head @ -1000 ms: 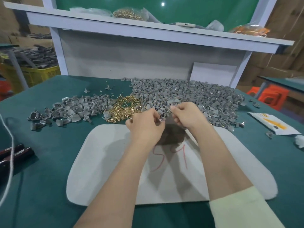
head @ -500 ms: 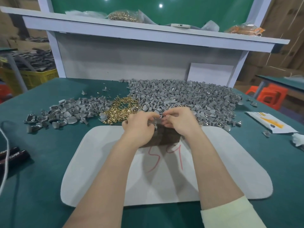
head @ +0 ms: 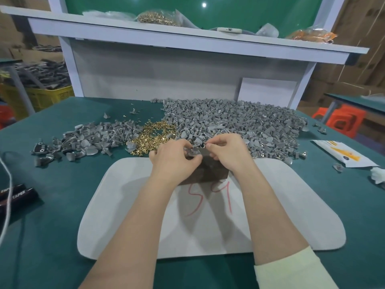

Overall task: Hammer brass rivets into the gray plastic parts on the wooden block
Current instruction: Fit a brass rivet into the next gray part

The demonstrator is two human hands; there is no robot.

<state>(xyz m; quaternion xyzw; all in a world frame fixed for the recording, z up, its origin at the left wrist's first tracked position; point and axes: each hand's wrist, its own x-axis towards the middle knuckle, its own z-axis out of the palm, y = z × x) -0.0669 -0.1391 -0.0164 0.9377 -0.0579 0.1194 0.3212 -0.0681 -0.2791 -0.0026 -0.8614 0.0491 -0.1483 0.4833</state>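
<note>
The left hand [head: 174, 158] curls its fingers and thumb round a small gray plastic part [head: 192, 152], holding it on the top of a dark brown wooden block [head: 206, 171]. The right hand [head: 229, 153] meets it from the other side, thumb and forefinger pinching at the part's right edge; whether a rivet sits between those tips is too small to tell. The block stands at the far edge of a white rounded mat [head: 125, 205] marked with red scrawl [head: 208, 197].

Just beyond the hands lie a loose heap of brass rivets [head: 155, 134], a wide pile of gray parts [head: 250, 122] to its right and a smaller gray pile [head: 83, 140] to its left, crowding the far side. The green counter [head: 52, 215] shows bare on both sides of the mat. Black handles [head: 16, 195] and a white cord [head: 7, 184] lie at the left edge, a white printed packet [head: 341, 153] at the right.
</note>
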